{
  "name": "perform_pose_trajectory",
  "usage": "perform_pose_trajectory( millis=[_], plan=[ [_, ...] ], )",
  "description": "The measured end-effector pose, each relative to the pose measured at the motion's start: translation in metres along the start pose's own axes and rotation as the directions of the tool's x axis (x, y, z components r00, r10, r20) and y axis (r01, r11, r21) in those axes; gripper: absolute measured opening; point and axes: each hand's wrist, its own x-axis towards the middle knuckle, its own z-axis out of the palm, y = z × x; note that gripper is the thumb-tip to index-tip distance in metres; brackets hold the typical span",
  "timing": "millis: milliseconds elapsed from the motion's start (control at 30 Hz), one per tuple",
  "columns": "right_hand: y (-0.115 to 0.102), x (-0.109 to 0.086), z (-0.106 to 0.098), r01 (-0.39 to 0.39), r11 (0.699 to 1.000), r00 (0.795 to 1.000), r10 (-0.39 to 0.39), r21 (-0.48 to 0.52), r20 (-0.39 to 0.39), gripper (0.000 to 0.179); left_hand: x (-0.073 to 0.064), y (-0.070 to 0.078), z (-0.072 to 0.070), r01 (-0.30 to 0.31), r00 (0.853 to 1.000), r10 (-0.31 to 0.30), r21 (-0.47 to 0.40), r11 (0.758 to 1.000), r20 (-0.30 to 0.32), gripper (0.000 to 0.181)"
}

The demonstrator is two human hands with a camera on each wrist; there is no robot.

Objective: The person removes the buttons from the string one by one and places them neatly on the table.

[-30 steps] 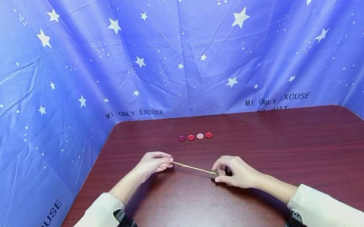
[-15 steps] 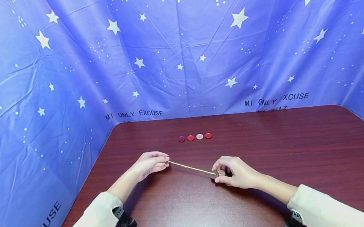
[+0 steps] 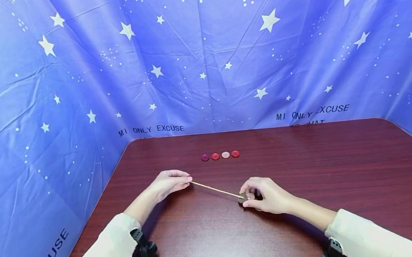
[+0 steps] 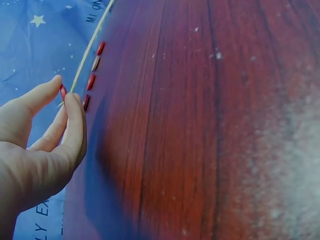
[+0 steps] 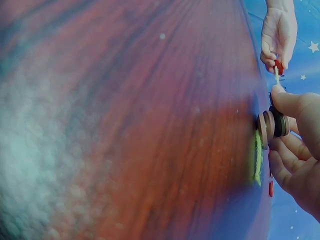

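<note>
My left hand point(image 3: 170, 181) pinches a small red button point(image 4: 63, 92) between thumb and fingertips, along with the end of a thin yellow string point(image 3: 215, 189). The string runs straight across to my right hand point(image 3: 270, 194). There, thumb and fingers grip a short stack of buttons threaded on it, a dark brown button point(image 3: 242, 197) facing the left hand and lighter pinkish-brown buttons point(image 5: 266, 125) behind. From the far side of the stack hangs a loose yellow-green string tail point(image 5: 258, 160). Fingers partly cover the stack.
Beyond the hands, a row of loose buttons lies on the dark red wooden table point(image 3: 330, 164): purple point(image 3: 205, 157), red point(image 3: 215, 156), pale pink point(image 3: 226, 155) and another red point(image 3: 235, 154). A blue star-patterned curtain point(image 3: 197, 61) surrounds the table's back and sides.
The left hand has shifted slightly left and away, with its fingers rearranged around the string end. The right hand keeps its grip on the button stack in the same place.
</note>
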Motion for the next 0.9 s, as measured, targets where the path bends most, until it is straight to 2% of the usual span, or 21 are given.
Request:
perform_pose_trajectory(
  millis=[233,533,733,900],
  plan=[
    [0.000,0.000,-0.001,-0.005,1.000,1.000,0.005,-0.002,0.007,0.024,0.005,0.003,-0.004,0.000,1.000,0.000,-0.022,1.000,-0.015,0.037],
    [0.001,0.000,0.000,0.004,1.000,1.000,-0.004,0.009,0.008,0.023,0.011,0.003,-0.012,-0.039,0.999,0.038,-0.052,0.998,-0.025,0.041],
    [0.000,0.000,0.001,-0.009,1.000,1.000,0.008,0.021,0.023,0.022,0.025,0.006,-0.011,-0.042,0.997,0.036,-0.088,0.995,-0.066,0.041],
    [-0.001,0.001,0.001,-0.023,0.999,0.999,0.022,0.024,0.043,0.021,0.040,0.012,-0.011,-0.027,0.994,0.024,-0.024,0.999,-0.108,0.037]
  ],
)
